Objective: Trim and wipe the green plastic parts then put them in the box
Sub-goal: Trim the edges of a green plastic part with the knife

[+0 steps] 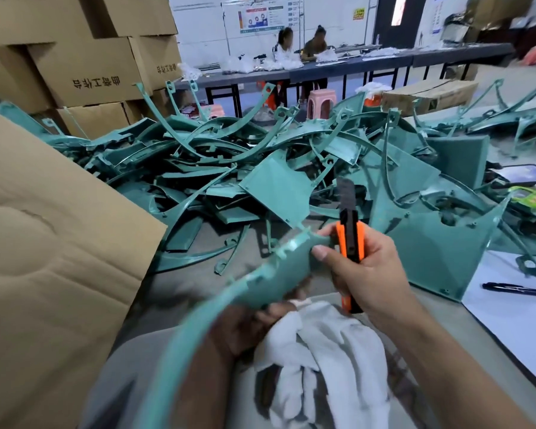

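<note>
While my hands sit this close together, these are the risks I judge:

Right hand point(362, 267): clenched round the orange utility knife point(348, 239), blade raised, thumb pinching the green plastic part point(273, 267) against it.
Left hand point(239, 323): under the part, holding the white cloth point(322, 351); exact grip hidden.
Cut risk: left fingers lie just below the blade; a slip off the edge could nick them.
Part risk: its long arc overhangs toward me and may flex, gouging the trim.
Box point(53, 243): left of both hands, not yet reached.

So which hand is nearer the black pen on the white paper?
Right. The right hand, holding the orange knife, is closer to the pen; the left hand sits farther away, beneath the green part.
</note>
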`<control>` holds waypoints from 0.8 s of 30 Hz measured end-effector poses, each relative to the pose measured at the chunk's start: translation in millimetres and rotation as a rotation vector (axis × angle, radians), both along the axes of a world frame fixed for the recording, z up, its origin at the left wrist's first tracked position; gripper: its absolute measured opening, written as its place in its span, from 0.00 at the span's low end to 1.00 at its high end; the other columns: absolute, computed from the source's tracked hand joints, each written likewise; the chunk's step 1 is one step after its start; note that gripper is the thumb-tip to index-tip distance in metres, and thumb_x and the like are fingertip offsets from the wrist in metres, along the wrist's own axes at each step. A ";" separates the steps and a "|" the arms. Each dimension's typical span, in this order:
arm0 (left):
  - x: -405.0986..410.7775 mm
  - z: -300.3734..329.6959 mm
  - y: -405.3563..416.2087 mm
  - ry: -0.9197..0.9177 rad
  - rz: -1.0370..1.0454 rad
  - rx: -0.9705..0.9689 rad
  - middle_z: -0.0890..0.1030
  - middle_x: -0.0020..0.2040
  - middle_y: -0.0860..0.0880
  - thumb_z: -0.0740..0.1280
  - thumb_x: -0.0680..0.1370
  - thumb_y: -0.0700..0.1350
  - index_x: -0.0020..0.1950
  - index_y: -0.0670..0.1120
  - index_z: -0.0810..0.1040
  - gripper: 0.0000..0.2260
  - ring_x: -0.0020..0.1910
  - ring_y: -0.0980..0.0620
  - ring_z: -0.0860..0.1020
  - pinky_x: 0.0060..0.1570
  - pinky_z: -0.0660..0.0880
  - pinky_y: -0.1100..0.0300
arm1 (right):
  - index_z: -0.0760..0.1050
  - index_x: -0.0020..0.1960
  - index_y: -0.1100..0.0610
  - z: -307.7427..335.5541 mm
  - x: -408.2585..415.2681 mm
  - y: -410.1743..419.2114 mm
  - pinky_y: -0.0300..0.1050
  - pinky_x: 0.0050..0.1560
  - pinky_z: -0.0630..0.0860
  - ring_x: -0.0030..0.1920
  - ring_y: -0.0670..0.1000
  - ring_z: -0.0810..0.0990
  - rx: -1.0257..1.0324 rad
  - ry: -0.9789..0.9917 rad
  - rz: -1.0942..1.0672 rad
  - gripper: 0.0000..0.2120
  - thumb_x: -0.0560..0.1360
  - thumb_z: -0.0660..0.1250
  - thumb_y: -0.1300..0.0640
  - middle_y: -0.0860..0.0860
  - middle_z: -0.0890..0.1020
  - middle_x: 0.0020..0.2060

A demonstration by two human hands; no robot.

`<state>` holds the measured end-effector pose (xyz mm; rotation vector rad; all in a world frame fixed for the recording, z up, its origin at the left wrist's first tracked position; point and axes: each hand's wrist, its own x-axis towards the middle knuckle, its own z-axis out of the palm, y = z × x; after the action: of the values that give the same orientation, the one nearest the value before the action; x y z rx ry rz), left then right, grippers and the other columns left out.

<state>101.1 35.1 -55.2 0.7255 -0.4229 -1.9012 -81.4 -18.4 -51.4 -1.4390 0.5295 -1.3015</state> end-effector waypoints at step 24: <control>46.0 -37.7 -31.3 -0.477 0.813 -0.645 0.83 0.38 0.54 0.65 0.71 0.30 0.32 0.52 0.82 0.18 0.45 0.57 0.83 0.55 0.79 0.63 | 0.70 0.35 0.56 -3.2 -23.1 -17.0 0.43 0.30 0.59 0.28 0.48 0.65 -0.162 0.842 -0.387 0.23 0.85 0.61 0.46 0.46 0.68 0.23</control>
<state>147.1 3.7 -92.9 0.7427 -0.8358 -0.7487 -104.5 -35.3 -54.6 -2.0841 1.3298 -0.9843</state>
